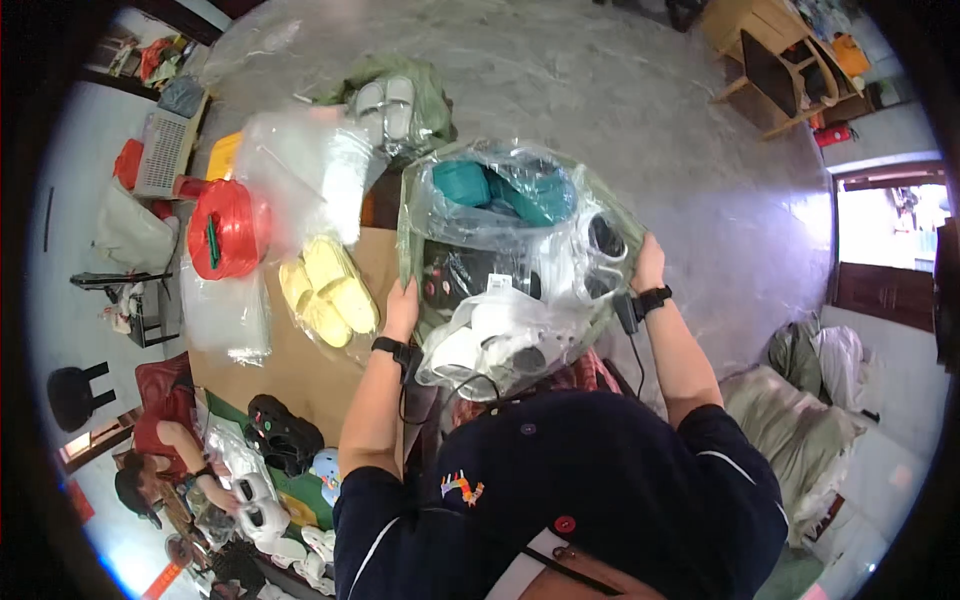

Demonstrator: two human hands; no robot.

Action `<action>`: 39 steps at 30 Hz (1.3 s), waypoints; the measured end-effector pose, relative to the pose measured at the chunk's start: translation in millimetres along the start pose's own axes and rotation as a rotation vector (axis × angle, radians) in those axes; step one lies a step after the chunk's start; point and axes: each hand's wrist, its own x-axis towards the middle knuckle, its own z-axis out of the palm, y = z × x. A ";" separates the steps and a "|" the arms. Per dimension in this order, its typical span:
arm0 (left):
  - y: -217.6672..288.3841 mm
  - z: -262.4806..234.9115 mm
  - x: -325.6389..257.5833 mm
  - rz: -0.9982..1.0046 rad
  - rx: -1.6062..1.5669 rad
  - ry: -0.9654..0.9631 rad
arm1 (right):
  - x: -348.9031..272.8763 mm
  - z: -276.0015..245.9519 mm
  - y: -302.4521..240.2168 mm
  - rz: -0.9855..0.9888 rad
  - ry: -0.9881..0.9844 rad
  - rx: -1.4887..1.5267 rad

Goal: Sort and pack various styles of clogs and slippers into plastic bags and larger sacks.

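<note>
In front of my body is a wide-mouthed olive-green sack (407, 215) packed with footwear in clear plastic bags. My left hand (402, 308) grips its left edge, and my right hand (649, 262) is closed on the right edge. Teal slippers (540, 195) in clear plastic lie at the sack's far side. White-and-black shoes (603, 240) sit along the right, with a bagged dark pair (465, 275) in the middle. Nearest me are more white shoes (490, 335) in plastic. My fingertips are partly hidden by the sack's edge.
Left of the sack, a brown table (290, 385) bears yellow slippers (330, 290), a red twine roll (228, 230) and clear plastic bags (305, 165). Grey slippers (385, 108) rest on another green sack beyond. A co-worker (175, 440) handles shoes at lower left. Stuffed sacks (790, 420) stand right.
</note>
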 end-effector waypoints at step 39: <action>68.3 -91.3 134.8 0.183 0.413 0.314 | 95.0 98.5 -128.5 -0.566 -0.132 -0.647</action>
